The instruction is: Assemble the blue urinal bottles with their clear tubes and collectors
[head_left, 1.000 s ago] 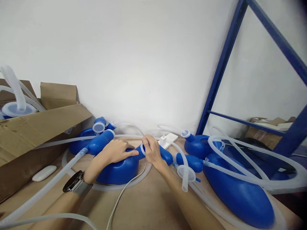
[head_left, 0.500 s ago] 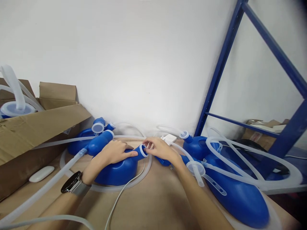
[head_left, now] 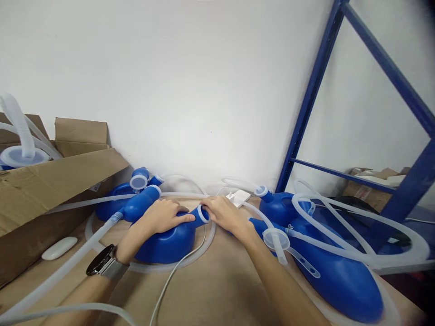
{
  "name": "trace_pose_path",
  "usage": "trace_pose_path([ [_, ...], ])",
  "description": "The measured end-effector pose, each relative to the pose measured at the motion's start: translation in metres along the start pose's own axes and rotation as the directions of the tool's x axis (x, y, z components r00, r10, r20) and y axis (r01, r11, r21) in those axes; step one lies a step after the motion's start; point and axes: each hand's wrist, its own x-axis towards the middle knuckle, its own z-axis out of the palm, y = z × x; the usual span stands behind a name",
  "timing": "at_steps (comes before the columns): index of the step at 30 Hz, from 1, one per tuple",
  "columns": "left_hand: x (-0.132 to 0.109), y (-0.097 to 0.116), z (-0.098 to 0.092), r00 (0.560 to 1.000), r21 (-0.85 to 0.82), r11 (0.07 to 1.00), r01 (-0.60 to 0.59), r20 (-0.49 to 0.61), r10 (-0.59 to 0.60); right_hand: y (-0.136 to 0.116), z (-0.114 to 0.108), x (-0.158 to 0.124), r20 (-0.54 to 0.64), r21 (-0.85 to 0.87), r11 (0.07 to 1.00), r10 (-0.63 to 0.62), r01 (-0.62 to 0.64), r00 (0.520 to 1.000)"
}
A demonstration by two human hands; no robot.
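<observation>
A blue plastic urinal bottle (head_left: 166, 246) lies on the brown tabletop with its neck tilted up to the right. My left hand (head_left: 166, 215), a watch on its wrist, is wrapped over the neck, thumb along the side. Around the bottle's mouth sits a white ring (head_left: 203, 214). My right hand (head_left: 222, 213) is closed at this ring, fingertips pressed on the rim's right side; the back of the hand hides part of the fingers. Just left of my left hand lies another blue bottle part (head_left: 141, 203) with a translucent hose (head_left: 68, 265).
An open cardboard box (head_left: 61, 185) with hoses stands at the left, a white oval object (head_left: 60, 248) before it. More blue bottles (head_left: 336, 271) with coiled hoses lie at the right, beside a blue metal rack (head_left: 306, 99). A white adapter (head_left: 240, 198) and a thin cable (head_left: 176, 269) lie on the table.
My right hand has turned about the bottle's mouth, its back now facing up and its fingers further over the rim. My left hand stays on the neck.
</observation>
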Motion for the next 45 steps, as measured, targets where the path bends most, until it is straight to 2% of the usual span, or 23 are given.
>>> trace_pose_path([
  [13,0.003,-0.001,0.001,1.000,-0.003,1.000,0.000,-0.006,0.000,0.000,0.012,-0.005,-0.046,-0.077,0.995,0.054,-0.058,0.997],
  [20,0.007,-0.001,0.004,1.000,-0.022,1.000,-0.008,-0.023,0.008,0.006,0.010,-0.006,-0.048,-0.047,0.996,0.076,-0.078,0.996],
  [23,0.008,-0.001,0.004,1.000,-0.032,0.999,-0.014,-0.022,0.013,0.006,0.005,-0.006,-0.081,0.019,0.996,0.093,-0.092,0.992],
  [26,0.008,-0.001,0.004,1.000,-0.016,1.000,-0.015,-0.009,0.015,-0.002,-0.004,-0.007,-0.137,0.176,0.970,0.193,-0.168,0.972],
  [29,0.007,0.000,0.003,1.000,-0.008,1.000,-0.013,-0.012,0.013,-0.015,-0.012,-0.008,-0.040,0.363,0.900,0.276,-0.243,0.960],
  [31,0.007,0.001,0.003,1.000,-0.012,1.000,-0.010,-0.023,0.010,-0.021,-0.013,-0.007,0.020,0.427,0.860,0.298,-0.278,0.954],
  [33,0.006,0.002,0.002,1.000,-0.014,1.000,-0.009,-0.026,0.009,-0.021,-0.011,-0.006,0.031,0.456,0.838,0.323,-0.300,0.946],
  [35,0.006,0.002,0.002,1.000,-0.013,1.000,-0.010,-0.023,0.010,-0.016,-0.008,-0.004,0.058,0.475,0.828,0.309,-0.298,0.949],
  [39,0.006,0.001,0.002,1.000,-0.010,1.000,-0.012,-0.018,0.012,-0.003,-0.002,-0.004,0.162,0.533,0.819,0.146,-0.211,0.976],
  [45,0.006,0.002,0.001,1.000,-0.004,1.000,-0.010,-0.004,0.010,0.005,0.003,-0.005,0.138,0.545,0.827,0.072,-0.137,0.988],
])
